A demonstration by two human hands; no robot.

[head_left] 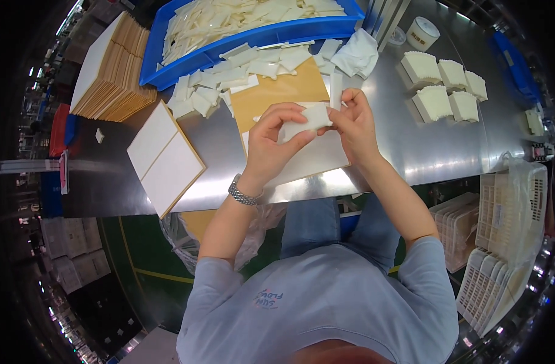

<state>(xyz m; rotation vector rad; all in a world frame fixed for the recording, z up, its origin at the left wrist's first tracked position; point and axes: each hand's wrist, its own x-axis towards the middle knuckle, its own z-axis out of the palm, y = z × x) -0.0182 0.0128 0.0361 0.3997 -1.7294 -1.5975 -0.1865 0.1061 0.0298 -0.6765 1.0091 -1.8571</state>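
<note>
I have both hands over the bench [426, 151], forearms crossing its near edge. The left grip [269, 142] pinches one end of a small white plastic piece [315, 116] between thumb and fingers; the right grip [357, 128] has thumb and fingers closed at the other end. The piece is flat, roughly rectangular and matte, with a little knob at a corner, raised above a tan board [280, 92] with a white lower part. A slim white strip [336, 91] stands upright against my right fingers; whether they hold it, I cannot tell.

To my left, a white-faced board [165, 159] lies slantwise, its lowest corner at the near edge. To my right, a stretch of polished steel runs from my forearm to five white stacks [432, 103]. Beyond the tan board, loose white pieces [262, 67] crowd up to a filled blue tray [314, 30], with a crumpled white cloth [357, 53] and tall board stack [115, 70] flanking them.
</note>
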